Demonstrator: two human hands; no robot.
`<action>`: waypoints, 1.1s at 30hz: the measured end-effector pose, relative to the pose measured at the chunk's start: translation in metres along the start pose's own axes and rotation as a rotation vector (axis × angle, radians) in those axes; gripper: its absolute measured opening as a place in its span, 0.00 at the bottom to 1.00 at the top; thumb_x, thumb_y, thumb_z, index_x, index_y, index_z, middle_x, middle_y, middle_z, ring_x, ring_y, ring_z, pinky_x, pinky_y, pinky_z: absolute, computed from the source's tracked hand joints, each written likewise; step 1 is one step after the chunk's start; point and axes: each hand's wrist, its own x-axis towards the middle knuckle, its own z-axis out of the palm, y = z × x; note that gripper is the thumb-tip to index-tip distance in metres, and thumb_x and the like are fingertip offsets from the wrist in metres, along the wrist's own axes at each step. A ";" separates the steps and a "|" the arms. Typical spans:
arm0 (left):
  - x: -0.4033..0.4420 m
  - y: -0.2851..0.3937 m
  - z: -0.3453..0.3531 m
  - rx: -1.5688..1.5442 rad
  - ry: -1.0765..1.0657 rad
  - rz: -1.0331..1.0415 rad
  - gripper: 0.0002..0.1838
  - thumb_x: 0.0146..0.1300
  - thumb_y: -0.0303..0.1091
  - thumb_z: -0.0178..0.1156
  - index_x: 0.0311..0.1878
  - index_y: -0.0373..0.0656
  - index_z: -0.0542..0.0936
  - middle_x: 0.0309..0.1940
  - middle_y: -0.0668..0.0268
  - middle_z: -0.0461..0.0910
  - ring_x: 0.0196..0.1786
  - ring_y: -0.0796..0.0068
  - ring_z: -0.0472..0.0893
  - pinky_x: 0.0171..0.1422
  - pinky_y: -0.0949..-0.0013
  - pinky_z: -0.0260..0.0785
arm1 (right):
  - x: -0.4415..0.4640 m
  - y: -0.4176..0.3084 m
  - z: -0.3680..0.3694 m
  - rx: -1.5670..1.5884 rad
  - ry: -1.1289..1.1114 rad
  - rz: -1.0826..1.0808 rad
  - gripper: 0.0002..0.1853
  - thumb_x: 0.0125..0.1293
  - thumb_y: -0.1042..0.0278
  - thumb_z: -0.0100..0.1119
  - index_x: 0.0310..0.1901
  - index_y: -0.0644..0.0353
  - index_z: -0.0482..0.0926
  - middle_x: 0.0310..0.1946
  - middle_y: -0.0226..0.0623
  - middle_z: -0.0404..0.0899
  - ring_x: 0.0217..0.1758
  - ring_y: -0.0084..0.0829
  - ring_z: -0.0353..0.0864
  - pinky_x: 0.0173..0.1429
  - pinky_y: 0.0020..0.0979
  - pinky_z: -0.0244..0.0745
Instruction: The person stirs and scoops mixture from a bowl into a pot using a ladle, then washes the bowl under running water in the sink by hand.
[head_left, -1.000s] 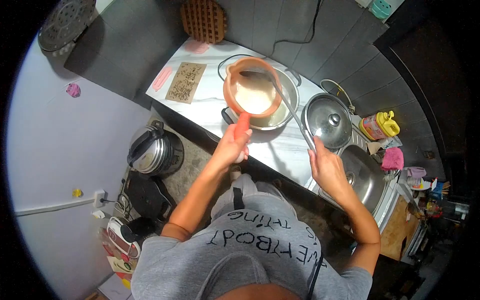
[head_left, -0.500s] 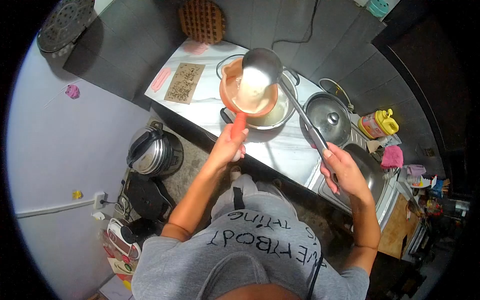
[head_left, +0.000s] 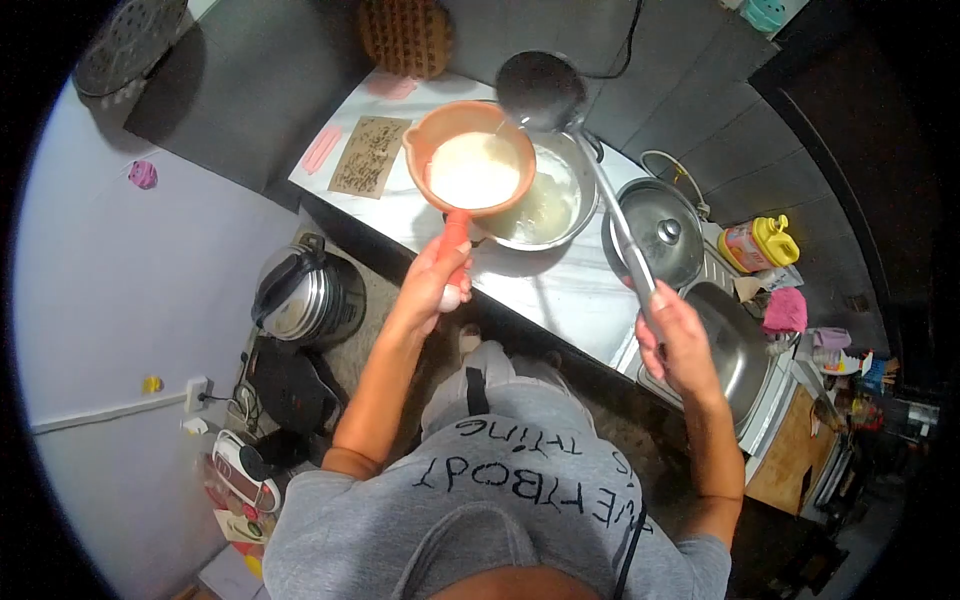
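- Currently, the left hand [head_left: 435, 280] has its grip closed around the red handle of the orange dipper [head_left: 416, 160].
- The orange dipper is held opening upward, above the counter [head_left: 540, 298]. In the view it overlaps the left part of the metal pot [head_left: 584, 172].
- Pale liquid [head_left: 474, 170] lies in the bowl of the orange dipper, below the rim.
- The right hand [head_left: 680, 338] has its grip closed around the handle of the ladle [head_left: 540, 90], near the handle's lower end in the view.
- The ladle is raised. Its round, dark bowl appears just beyond the far rims of the orange dipper and the metal pot; its shaft runs diagonally down to the right hand. Contact between the ladle and either rim cannot be confirmed.
- The metal pot stands uncovered on the counter and contains whitish contents [head_left: 545, 208].
- The lid [head_left: 655, 250], fitted with a round knob, lies knob up to the right of the metal pot, near the sink [head_left: 738, 345].
- The yellow bottle [head_left: 758, 243] and the pink cloth [head_left: 785, 311] are located beyond the sink.
- A brown sheet with dark markings [head_left: 370, 155] lies flat on the counter, left of the orange dipper. A pink strip [head_left: 320, 148] lies just beside it.
- A brown lattice board [head_left: 405, 38] leans upright against the wall, behind the counter.
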 end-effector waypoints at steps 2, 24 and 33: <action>-0.006 0.003 -0.005 -0.024 0.039 0.003 0.14 0.64 0.37 0.58 0.47 0.41 0.67 0.29 0.68 0.71 0.20 0.82 0.71 0.22 0.77 0.67 | 0.005 -0.006 -0.007 0.137 -0.023 0.027 0.23 0.75 0.54 0.37 0.60 0.64 0.66 0.19 0.26 0.63 0.08 0.15 0.57 0.10 0.18 0.53; -0.028 0.019 -0.047 -0.047 0.179 0.132 0.16 0.65 0.35 0.56 0.51 0.39 0.68 0.28 0.70 0.71 0.20 0.84 0.70 0.22 0.79 0.64 | 0.090 0.045 -0.007 0.010 -0.139 0.481 0.16 0.73 0.60 0.41 0.47 0.66 0.68 0.19 0.28 0.66 0.10 0.17 0.60 0.11 0.22 0.55; -0.025 0.019 -0.043 0.031 0.151 0.118 0.15 0.65 0.35 0.57 0.50 0.40 0.69 0.27 0.70 0.71 0.18 0.84 0.70 0.21 0.78 0.64 | 0.069 0.028 -0.040 0.576 -0.234 0.541 0.20 0.73 0.63 0.40 0.56 0.71 0.66 0.19 0.26 0.61 0.11 0.12 0.55 0.09 0.14 0.47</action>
